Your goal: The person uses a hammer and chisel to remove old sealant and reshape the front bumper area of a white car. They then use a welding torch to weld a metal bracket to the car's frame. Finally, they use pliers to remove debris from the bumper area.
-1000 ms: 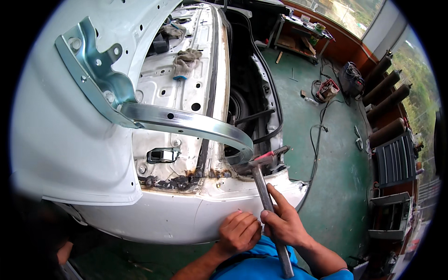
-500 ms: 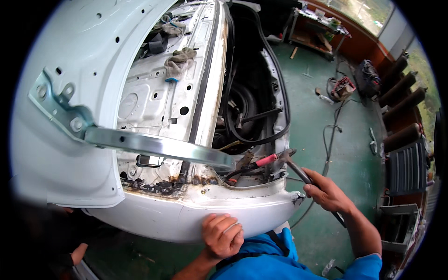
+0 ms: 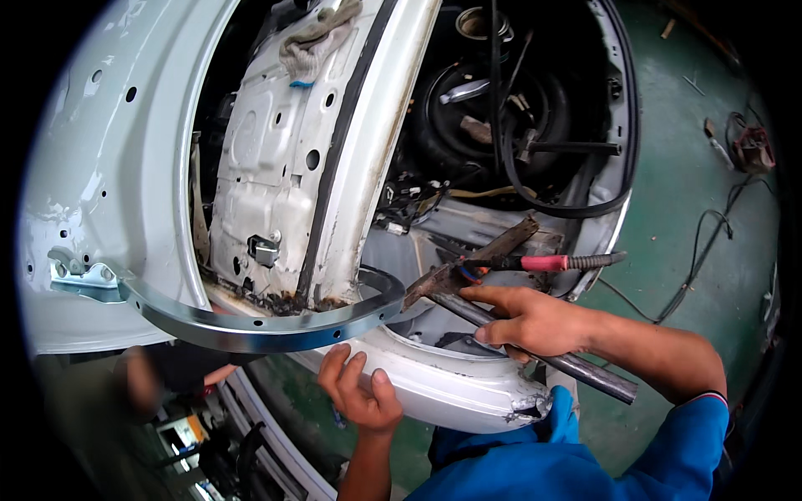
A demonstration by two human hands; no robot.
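Observation:
My right hand [image 3: 539, 321] is closed around the metal handle of a hammer [image 3: 585, 371], whose rusty head lies by the opening at the car body's rear corner. Beyond the handle lies a cable with a pink grip [image 3: 543, 263]. A rusty, flat piece [image 3: 510, 238] rests just behind it. My left hand [image 3: 368, 397] has its fingers slightly bent and apart, with the fingertips at the white body panel [image 3: 451, 388]. Close above them, a curved shiny metal hinge arm [image 3: 242, 334] extends from the white lid [image 3: 125, 184] on the left.
Inside the car bay are a round black tire [image 3: 493, 117] and a loose black rubber seal [image 3: 635, 125]. A work glove [image 3: 313, 54] lies on the white inner panel. Cables [image 3: 710, 259] run over the green floor at right. Another person's arm [image 3: 219, 374] shows at lower left.
My view has moved closer to the bay. The hammer has gone from the outer right edge to the inside of the corner opening. My left hand has shifted left, toward the hinge arm.

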